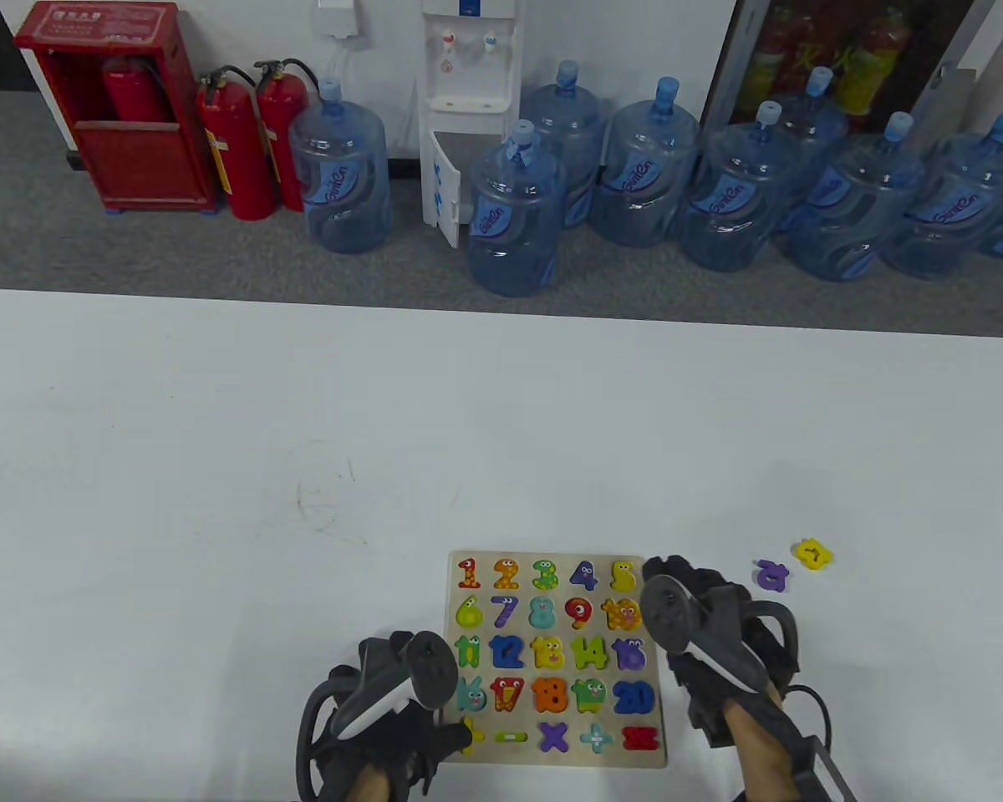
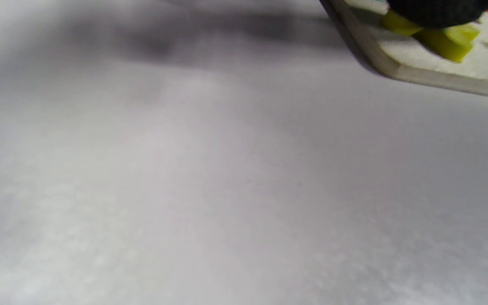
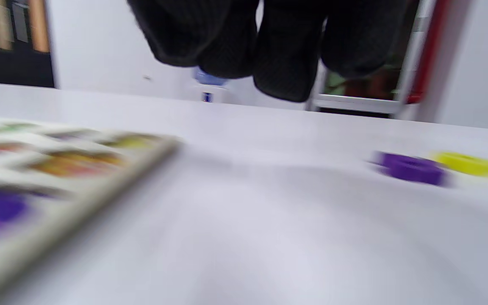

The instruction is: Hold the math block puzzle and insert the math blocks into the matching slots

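Note:
The wooden puzzle board point(image 1: 657, 668) lies near the table's front edge, filled with coloured number and sign blocks. My left hand point(image 1: 445, 737) is at the board's near-left corner. In the left wrist view, one gloved fingertip point(image 2: 439, 10) presses on a yellow block point(image 2: 445, 42) in the bottom row, beside the board's corner point(image 2: 396, 70). My right hand point(image 1: 667, 578) hovers at the board's right edge with its fingers point(image 3: 286, 55) hanging loose and holding nothing. A purple block point(image 1: 771, 575) point(image 3: 413, 168) and a yellow block point(image 1: 812, 553) point(image 3: 466, 164) lie loose on the table to its right.
The white table point(image 1: 301, 468) stretches far to the left and behind the board. On the floor beyond its far edge stand several water bottles point(image 1: 514, 217), a dispenser point(image 1: 464, 109) and fire extinguishers point(image 1: 234, 142).

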Action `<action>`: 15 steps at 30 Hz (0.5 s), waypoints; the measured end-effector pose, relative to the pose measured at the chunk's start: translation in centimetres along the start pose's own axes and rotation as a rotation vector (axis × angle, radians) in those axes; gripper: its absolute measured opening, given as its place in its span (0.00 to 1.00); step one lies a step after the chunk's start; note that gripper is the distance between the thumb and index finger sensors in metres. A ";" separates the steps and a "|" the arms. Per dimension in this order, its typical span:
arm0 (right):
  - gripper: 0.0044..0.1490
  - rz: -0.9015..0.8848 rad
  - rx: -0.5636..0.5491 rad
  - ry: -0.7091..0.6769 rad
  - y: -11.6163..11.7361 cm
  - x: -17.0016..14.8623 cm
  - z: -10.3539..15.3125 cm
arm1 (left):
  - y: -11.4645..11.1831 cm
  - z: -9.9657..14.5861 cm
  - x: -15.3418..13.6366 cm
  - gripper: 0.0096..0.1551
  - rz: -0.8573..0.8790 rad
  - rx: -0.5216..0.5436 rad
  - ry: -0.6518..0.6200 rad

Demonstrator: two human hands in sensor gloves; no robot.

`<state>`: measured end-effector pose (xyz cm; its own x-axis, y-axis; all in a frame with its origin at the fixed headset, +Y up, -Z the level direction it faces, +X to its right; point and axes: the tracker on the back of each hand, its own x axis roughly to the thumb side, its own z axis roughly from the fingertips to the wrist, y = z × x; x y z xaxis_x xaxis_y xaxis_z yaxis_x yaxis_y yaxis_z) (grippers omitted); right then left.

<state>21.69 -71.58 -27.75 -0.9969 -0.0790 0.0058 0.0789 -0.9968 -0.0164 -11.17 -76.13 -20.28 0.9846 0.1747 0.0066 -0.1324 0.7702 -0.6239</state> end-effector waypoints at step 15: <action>0.42 0.090 0.317 0.262 3.6 -6.1 -3.1 | 0.0 0.0 0.0 0.57 0.010 -0.001 0.001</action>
<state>28.02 -74.61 -30.90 -0.9509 -0.1997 -0.2363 0.1230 -0.9448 0.3038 -11.21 -76.17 -20.29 0.9833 0.1820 -0.0001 -0.1423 0.7680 -0.6244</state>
